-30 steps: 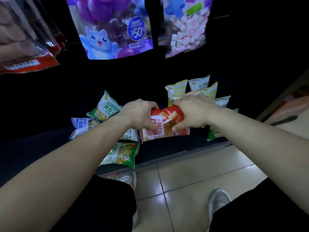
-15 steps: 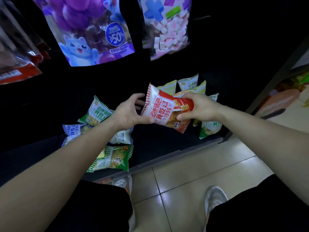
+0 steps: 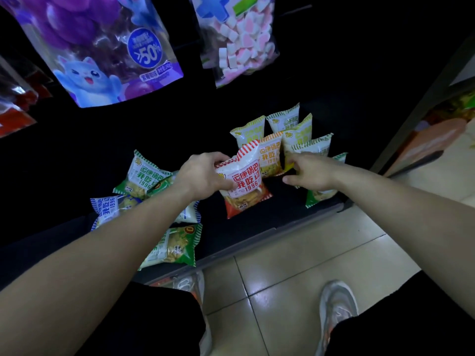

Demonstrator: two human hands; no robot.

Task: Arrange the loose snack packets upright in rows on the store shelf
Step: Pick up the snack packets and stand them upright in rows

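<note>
You've passed the red packet point(image 3: 243, 185) across. A sec ago both hands were on it low over the shelf point(image 3: 282, 214), and half a sec ago your R hand carried it w/ the L just touching. Now your L hand point(image 3: 205, 176) has it alone, fingers curled round its left edge and thumb on the front. Your R hand point(image 3: 312, 173) has let go and hangs loose and spread, holding nothing. Its fingertips point into the dark gap just beside the orange packet point(image 3: 271, 156); can't tell if they touch anything there. The red packet has also gone from lying sideways to nearly upright, label toward you and tilted a bit. It's just in front of the orange packet and left of the upright pale-green packets point(image 3: 299, 134) at the back right. Can't tell yet whether its bottom edge is down on the shelf. What it means: this one is approx. placed, prob. extending a row fwd, and your R hand looks freed to steady the neighbours. Plenty is left: a green packet point(image 3: 144, 176), a blue packet point(image 3: 109, 206) and a front green packet point(image 3: 174, 246) lie flat on the left, so you're maybe half done. Watch the release, since a puffy bag w/ nothing in front of it could flop fwd.
</note>
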